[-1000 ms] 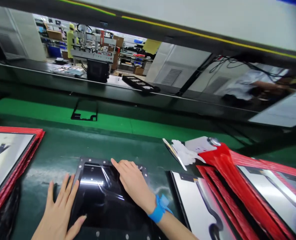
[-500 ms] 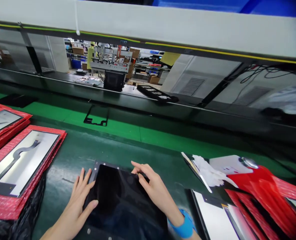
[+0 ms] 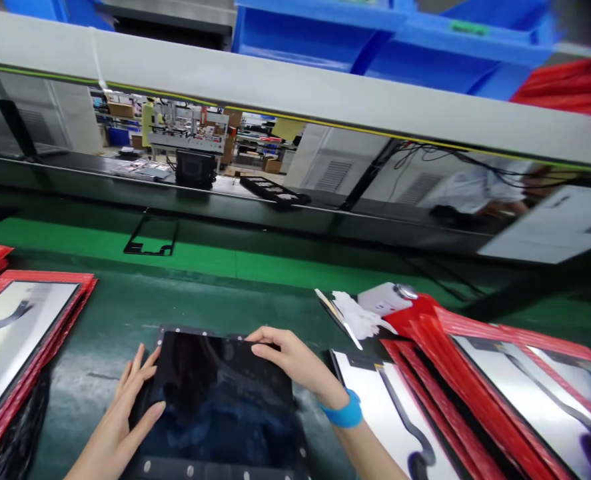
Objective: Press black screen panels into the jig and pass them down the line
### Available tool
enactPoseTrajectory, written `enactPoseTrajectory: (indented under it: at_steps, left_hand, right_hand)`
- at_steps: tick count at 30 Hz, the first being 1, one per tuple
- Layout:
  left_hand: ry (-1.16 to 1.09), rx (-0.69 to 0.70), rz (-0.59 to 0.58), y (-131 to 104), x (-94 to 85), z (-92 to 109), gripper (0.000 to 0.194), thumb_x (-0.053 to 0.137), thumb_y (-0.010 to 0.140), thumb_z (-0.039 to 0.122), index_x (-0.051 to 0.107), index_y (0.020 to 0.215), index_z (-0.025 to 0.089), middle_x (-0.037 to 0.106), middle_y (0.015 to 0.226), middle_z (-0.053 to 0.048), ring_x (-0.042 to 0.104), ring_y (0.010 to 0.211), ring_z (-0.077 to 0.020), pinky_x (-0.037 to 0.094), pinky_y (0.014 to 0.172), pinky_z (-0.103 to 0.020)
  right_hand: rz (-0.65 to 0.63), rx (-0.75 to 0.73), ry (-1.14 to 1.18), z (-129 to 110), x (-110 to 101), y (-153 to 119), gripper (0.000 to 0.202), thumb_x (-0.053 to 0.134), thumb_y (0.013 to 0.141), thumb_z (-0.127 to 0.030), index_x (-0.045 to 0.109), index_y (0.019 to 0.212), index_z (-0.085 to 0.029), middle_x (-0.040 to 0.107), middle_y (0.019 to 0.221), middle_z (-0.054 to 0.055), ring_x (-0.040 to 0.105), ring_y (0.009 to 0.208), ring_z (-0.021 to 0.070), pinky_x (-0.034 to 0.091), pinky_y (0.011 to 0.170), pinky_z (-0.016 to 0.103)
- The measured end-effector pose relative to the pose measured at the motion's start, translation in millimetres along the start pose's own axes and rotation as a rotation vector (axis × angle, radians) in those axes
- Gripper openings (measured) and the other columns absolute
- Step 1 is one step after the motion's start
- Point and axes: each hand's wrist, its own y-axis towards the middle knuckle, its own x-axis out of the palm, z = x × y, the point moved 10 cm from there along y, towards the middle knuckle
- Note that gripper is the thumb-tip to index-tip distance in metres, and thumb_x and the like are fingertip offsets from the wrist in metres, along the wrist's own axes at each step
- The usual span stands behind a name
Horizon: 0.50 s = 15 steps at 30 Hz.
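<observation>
A black display panel lies on a dark frame plate with round light dots along its border, in front of me on the green bench. My left hand rests along the left edge, fingers spread on the plate's side and thumb on the glass edge. At the top right edge my right hand, with a blue wristband, has thumb and forefinger drawn together over the panel's border. The undersides of the right fingertips are hidden.
To the left, a screen with a ribbon cable lies on red bubble-wrap bags. At right are a white-backed screen, more red bags, white tissue and a bottle. A thin black frame lies beyond; blue bins sit above.
My view has swung right and tilted up a little, showing more bins and screens. The right fingers, stretched before, have closed toward the thumb at the panel's top edge. The left hand keeps its place.
</observation>
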Motion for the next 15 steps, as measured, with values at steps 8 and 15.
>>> enactPoseTrajectory:
  at_steps: [8,15]
  left_hand:
    - [-0.441,-0.266,0.033,5,7.9,5,0.048,0.054,0.092,0.049,0.039,0.135,0.034,0.050,0.146,-0.006,0.043,0.138,-0.0286,0.044,0.110,-0.045]
    - [-0.889,-0.246,0.118,125,3.2,53,0.044,0.066,0.085,0.049,0.053,0.120,0.026,0.070,0.110,-0.003,0.068,0.099,-0.0230,0.056,0.082,-0.032]
  right_hand:
    - [0.057,-0.033,0.077,-3,-6,5,0.028,0.061,0.087,-0.043,0.070,0.091,-0.017,0.072,0.084,0.003,0.065,0.080,0.0202,0.050,0.073,0.031]
    - [0.543,-0.294,-0.388,-50,-84,-20,0.030,0.050,0.095,-0.043,0.066,0.113,-0.025,0.066,0.120,0.009,0.058,0.116,0.0284,0.044,0.101,0.049]
